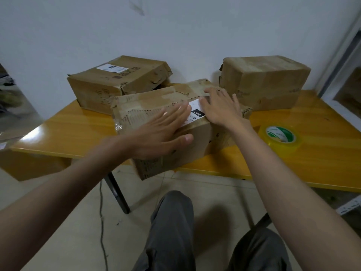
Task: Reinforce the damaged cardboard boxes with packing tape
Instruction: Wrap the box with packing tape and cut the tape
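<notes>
Both hands, left and right, lie flat (fingers straight) on the front box.

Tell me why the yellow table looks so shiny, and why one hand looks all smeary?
In the head view, room light bounces off the glossy yellow table, leaving pale glare patches near the tape roll; the left hand on the front cardboard box is motion-blurred at the fingertips, the right hand looks sharper; the wide lens bends the table edges.
</notes>
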`<move>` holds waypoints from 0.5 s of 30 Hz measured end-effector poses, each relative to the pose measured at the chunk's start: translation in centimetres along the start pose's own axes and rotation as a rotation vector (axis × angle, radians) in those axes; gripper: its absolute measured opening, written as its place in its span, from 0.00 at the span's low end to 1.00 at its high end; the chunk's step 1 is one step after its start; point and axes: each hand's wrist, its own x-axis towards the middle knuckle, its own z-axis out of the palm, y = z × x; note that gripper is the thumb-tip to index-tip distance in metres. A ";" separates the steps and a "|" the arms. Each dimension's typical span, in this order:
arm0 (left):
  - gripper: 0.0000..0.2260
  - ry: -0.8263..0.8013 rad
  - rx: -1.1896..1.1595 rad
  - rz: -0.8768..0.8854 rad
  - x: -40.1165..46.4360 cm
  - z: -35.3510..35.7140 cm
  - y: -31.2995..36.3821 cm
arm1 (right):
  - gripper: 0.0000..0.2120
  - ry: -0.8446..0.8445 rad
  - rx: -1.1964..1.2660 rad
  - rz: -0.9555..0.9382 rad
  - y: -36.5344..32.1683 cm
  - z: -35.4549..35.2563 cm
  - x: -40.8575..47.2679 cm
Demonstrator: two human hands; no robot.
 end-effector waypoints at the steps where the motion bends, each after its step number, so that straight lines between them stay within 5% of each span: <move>1: 0.39 -0.006 -0.038 0.004 0.1 -0.3 -0.1 | 0.24 -0.008 0.010 -0.011 0.1 0.0 0.0; 8: 0.37 0.005 0.042 -0.346 4.1 -2.3 -10.4 | 0.26 -0.072 0.027 -0.035 0.3 -0.1 0.4; 11: 0.41 0.005 0.086 -0.378 4.1 -1.9 -14.4 | 0.26 -0.069 0.031 -0.044 0.3 0.1 0.8; 15: 0.34 0.163 0.084 -0.398 4.3 -1.2 -15.8 | 0.25 -0.012 0.051 -0.041 0.1 0.3 1.0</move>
